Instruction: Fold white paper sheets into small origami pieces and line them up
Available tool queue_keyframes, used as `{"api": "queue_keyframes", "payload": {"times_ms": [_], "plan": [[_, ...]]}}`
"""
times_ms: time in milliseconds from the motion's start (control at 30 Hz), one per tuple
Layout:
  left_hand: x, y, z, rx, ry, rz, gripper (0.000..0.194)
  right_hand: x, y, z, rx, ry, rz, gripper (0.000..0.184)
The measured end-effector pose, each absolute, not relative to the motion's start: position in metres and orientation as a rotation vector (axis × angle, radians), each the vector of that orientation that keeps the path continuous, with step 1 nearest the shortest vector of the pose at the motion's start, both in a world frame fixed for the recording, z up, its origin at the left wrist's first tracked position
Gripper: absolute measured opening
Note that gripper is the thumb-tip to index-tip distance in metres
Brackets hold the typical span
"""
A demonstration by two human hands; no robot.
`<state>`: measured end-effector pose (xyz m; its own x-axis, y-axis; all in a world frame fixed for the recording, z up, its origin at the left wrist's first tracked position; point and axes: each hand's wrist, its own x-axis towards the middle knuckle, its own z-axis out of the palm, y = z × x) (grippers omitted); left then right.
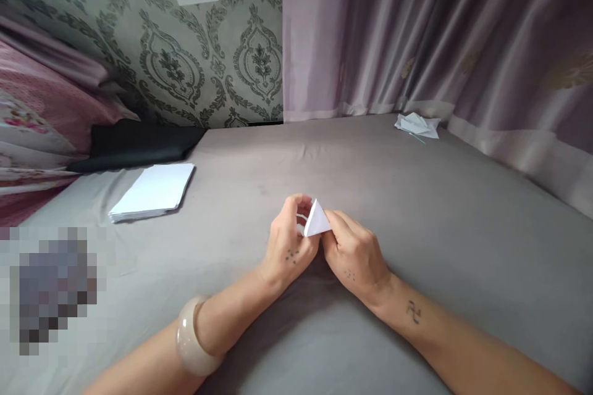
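A small piece of folded white paper [317, 221] stands up between my two hands, its visible part a triangle with the point upward. My left hand [293, 237] curls around its left side, with the fingers bent behind it. From the right, my right hand [354, 250] grips the paper's edge, thumb on the near side. Both hands meet low over the grey sheet [278, 163]. The lower part of the paper and most of the right fingertips are hidden.
To the left lies a stack of white paper [152, 190], near a black cloth-like item [139, 143]. Folded white papers [417, 124] and a thin greenish stick [417, 137] lie at the far right, by the purple curtain [370, 31]. A blurred-out patch [55, 287] covers something at the lower left.
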<state>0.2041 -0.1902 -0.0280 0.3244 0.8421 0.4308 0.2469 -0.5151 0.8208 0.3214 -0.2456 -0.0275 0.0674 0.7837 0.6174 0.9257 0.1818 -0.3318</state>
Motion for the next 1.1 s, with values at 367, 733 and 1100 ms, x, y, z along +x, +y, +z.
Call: {"api": "queue_keyframes", "payload": {"times_ms": [367,733,1100], "plan": [[0.196,-0.19,-0.029,1.899,0.879,1.213,0.036,0.318,-0.251,-0.019,-1.718,-1.724,-0.215,0.031],[0.189,-0.188,-0.037,2.336,0.849,1.318,0.03,0.347,-0.242,0.006,-1.365,-1.246,0.82,0.022],[0.188,-0.189,-0.042,2.303,0.842,1.258,0.019,0.35,-0.239,0.007,-1.324,-1.161,1.08,0.022]]}}
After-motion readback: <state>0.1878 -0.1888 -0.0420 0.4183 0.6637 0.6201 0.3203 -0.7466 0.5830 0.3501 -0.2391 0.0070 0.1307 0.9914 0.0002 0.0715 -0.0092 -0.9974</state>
